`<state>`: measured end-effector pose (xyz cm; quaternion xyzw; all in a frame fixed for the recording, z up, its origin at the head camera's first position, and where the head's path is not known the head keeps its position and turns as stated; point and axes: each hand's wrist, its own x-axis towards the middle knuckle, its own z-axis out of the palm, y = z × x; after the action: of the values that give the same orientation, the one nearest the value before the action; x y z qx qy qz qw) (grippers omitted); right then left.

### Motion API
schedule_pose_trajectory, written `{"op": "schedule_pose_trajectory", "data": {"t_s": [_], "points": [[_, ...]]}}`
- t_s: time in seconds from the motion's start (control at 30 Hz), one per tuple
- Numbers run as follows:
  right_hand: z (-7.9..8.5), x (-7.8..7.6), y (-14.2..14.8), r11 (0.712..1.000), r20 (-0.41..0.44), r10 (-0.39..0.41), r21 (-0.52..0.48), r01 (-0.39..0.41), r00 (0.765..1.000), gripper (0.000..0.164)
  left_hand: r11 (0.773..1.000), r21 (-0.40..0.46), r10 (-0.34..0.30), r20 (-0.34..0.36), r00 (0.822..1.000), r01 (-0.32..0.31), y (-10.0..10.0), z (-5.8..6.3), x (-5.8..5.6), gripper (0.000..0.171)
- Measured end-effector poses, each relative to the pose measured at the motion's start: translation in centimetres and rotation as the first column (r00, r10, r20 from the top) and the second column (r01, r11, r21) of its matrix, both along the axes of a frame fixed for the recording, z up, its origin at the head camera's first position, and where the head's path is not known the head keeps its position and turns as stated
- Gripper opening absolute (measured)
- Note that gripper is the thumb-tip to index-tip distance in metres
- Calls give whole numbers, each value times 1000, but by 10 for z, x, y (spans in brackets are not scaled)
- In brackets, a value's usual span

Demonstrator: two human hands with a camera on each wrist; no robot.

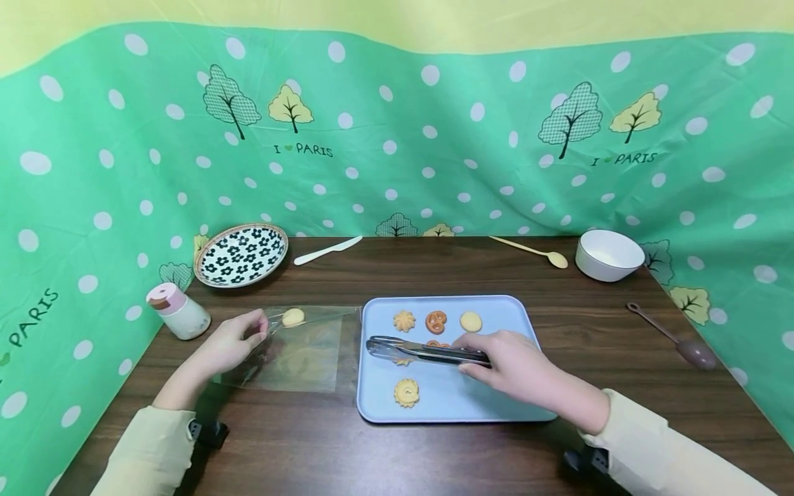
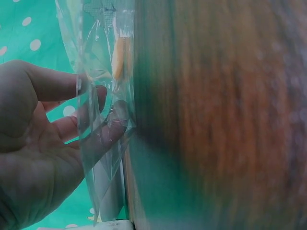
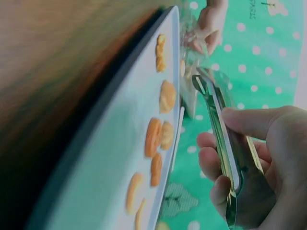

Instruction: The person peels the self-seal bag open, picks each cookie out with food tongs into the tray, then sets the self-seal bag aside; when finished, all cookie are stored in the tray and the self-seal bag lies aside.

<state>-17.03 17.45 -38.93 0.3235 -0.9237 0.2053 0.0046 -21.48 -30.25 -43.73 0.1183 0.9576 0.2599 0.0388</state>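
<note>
My left hand point(image 1: 231, 342) pinches the edge of a clear plastic bag point(image 1: 307, 365) lying on the table. A round pale cookie point(image 1: 293, 317) is in the bag; in the left wrist view this cookie point(image 2: 118, 58) shows through the film beyond my fingers. My right hand point(image 1: 517, 365) grips metal tongs point(image 1: 434, 352) over the blue tray point(image 1: 490, 403), tips pointing left with nothing between them. Around the tongs on the tray are a flower-shaped cookie point(image 1: 404, 320), a pretzel cookie point(image 1: 436, 322), a plain round cookie point(image 1: 471, 322) and a scalloped cookie point(image 1: 406, 393); others are partly hidden beneath the tongs.
At the back left stand a flower-patterned plate point(image 1: 242, 255) and a pink-lidded jar point(image 1: 180, 311). A white knife point(image 1: 327, 251) and a wooden spoon point(image 1: 533, 252) lie along the back. On the right are a white bowl point(image 1: 609, 256) and a brown ladle point(image 1: 695, 353).
</note>
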Motion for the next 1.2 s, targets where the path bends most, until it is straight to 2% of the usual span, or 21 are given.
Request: {"op": "schedule_pose_trajectory", "data": {"t_s": [0.37,0.53,0.8,0.93,1.2], "points": [[-7,-20,-59,996,-88,-7,84,15,996,22,1000,12,-4,20,1000,4,1,2,-1,13],[-8,-29,-83,991,-83,9,135,3,997,30,1000,19,-13,13,1000,13,1,2,-2,14],[-12,-36,-122,981,-22,13,192,-8,1000,41,1000,19,-19,5,1000,19,1,1,-1,14],[-14,-39,-139,974,-62,8,225,6,998,37,1000,24,-14,8,1000,14,-1,-1,-1,13],[-18,-35,-164,956,-186,-24,284,77,982,47,998,60,-4,13,1000,3,-3,-3,-1,12]]}}
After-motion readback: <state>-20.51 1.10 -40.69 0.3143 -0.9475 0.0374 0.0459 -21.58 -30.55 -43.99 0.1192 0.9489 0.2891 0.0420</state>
